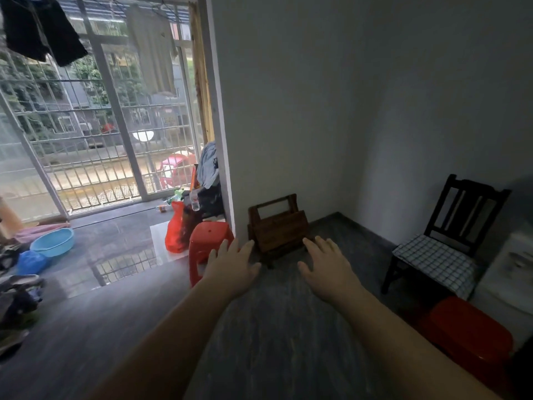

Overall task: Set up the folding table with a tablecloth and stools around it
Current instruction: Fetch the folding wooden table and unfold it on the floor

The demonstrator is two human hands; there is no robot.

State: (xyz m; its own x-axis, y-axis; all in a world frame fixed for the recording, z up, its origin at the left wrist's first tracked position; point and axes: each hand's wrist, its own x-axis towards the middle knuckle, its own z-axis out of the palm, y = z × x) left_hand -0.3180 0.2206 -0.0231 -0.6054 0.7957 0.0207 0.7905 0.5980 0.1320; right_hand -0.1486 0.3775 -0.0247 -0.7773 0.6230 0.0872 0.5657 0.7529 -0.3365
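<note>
Two hands apart, fingers spread, empty: left hand point(233, 268), right hand point(327, 271); blue basin point(52, 241) on floor point(121, 255).

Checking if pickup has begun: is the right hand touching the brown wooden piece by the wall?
Cannot tell. Head view: fingers of the right hand overlap the lower corner of the wooden piece, but it shows neither contact nor gap.

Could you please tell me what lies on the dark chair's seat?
A checked cushion lies on the chair; the seat beneath it is covered, so unseen.
</note>
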